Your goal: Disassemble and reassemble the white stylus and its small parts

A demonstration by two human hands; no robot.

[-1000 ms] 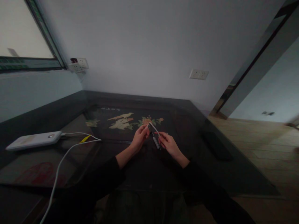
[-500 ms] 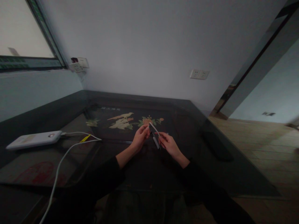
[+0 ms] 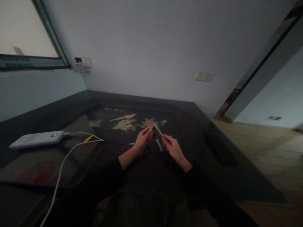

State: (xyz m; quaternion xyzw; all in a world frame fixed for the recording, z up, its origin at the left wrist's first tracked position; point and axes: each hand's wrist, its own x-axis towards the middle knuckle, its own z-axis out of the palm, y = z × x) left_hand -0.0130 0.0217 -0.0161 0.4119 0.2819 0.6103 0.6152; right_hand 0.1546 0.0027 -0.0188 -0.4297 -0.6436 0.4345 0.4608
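Pale strip: you hold this thin, slightly curved strip point(image 3: 158, 130) between your hands, on the near side of the flower end of the bird-and-flower picture point(image 3: 124, 123).
Dark-and-silver piece: this small narrow piece point(image 3: 159, 145) slants down below the strip, nearer you than the picture; its exact make is too small to tell.
Left hand: your left hand point(image 3: 142, 139) is in front of the picture, fingertips clamped on the strip's far end; you cannot tell from here whether they also grip the dark-and-silver piece.
Right hand: your right hand point(image 3: 174, 148) is near and to the right of the picture's flowers, thumb and fingers clamped on the strip's near end.
Table: the dark glossy table point(image 3: 151, 181) surrounds the picture and passes under both your hands.
Dark flat object: it lies point(image 3: 222, 149) well to the right of the picture.
White device: it lies point(image 3: 38, 139) left of the picture, a white cable point(image 3: 62, 167) running from it toward you, with a yellow tag point(image 3: 88, 138) on the cable.
Wall socket: a double socket point(image 3: 204, 76) sits on the wall beyond the picture, to its right.
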